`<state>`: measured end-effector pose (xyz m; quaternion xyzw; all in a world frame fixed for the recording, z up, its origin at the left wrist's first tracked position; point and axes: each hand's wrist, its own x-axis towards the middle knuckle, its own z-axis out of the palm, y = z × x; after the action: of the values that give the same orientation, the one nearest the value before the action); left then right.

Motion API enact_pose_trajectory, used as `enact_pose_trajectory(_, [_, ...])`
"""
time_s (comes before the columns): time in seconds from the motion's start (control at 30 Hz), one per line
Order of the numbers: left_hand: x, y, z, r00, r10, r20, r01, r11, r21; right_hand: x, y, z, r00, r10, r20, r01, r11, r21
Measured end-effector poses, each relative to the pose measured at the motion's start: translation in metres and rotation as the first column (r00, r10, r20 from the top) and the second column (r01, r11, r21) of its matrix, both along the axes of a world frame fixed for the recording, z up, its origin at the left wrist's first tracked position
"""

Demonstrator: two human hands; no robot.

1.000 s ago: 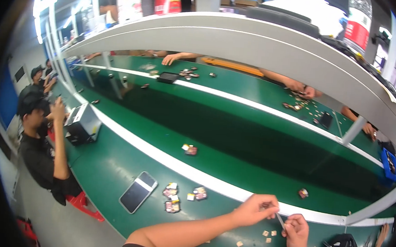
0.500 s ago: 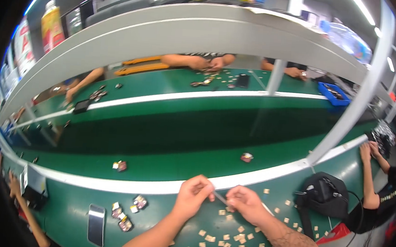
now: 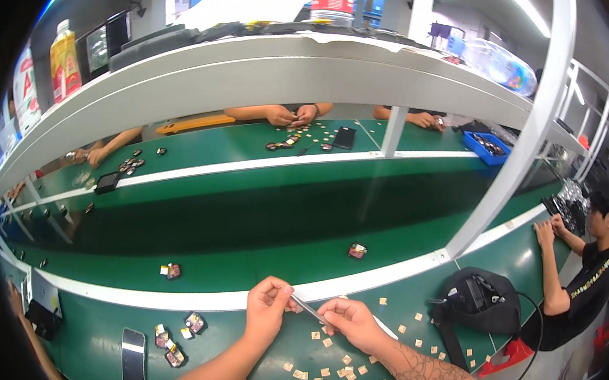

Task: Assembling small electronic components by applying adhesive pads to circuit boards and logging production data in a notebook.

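Observation:
Between my two hands a thin grey metal-looking strip [image 3: 308, 308] slants down from left to right. The fingertips of my left hand [image 3: 268, 306] pinch its upper end, and my right hand [image 3: 348, 323] grips the lower end. Its exact kind I cannot make out. Under and around my right forearm lie many small beige square pieces [image 3: 346, 360], scattered over the green tabletop. Left of my left forearm sits a cluster of small dark parts with white and yellow bits [image 3: 174, 354], and a similar part [image 3: 194, 322] lies just above it. A slim white stick [image 3: 386, 328] shows beside my right wrist.
A phone [image 3: 133, 359] lies at the left, a black bag [image 3: 476, 304] with a cable at the right. Beyond a white rail [image 3: 205, 302] runs a green belt with small parts [image 3: 357, 251]. A metal post [image 3: 508, 162] carries the overhead shelf [image 3: 277, 79]. Co-workers sit around.
The whole view has shifted, so the scene sits farther left. Both hands still hold the grey strip, with more of its length now showing between them.

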<state>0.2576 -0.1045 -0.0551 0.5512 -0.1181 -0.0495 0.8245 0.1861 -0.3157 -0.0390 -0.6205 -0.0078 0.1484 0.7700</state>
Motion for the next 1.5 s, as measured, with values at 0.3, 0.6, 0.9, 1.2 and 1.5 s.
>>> enact_pose_trajectory(0.3, [-0.017,-0.011,0.001,0.993,-0.105,-0.062,0.105,0.995,-0.004,-0.01,-0.011,-0.022,0.992,-0.121,0.045,0.119,0.992,0.031])
enact_pose_trajectory(0.6, [-0.035,-0.013,0.011,0.963,-0.192,0.187,0.159,0.971,0.18,-0.009,-0.005,-0.01,0.987,0.06,0.15,-0.036,0.987,-0.158])
enact_pose_trajectory(0.9, [-0.039,-0.011,0.017,0.91,-0.163,0.382,0.041,0.95,0.31,-0.011,0.01,-0.01,0.958,0.014,0.285,0.03,0.989,-0.147])
enact_pose_trajectory(1.2, [-0.038,-0.007,0.025,0.907,-0.251,0.338,0.114,0.919,0.377,-0.016,0.002,-0.011,0.921,-0.037,0.388,0.125,0.971,-0.204])
enact_pose_trajectory(1.5, [-0.002,0.043,0.069,0.801,-0.381,0.462,-0.407,0.22,0.887,-0.01,0.0,-0.002,0.956,-0.207,0.208,0.239,0.96,-0.146])
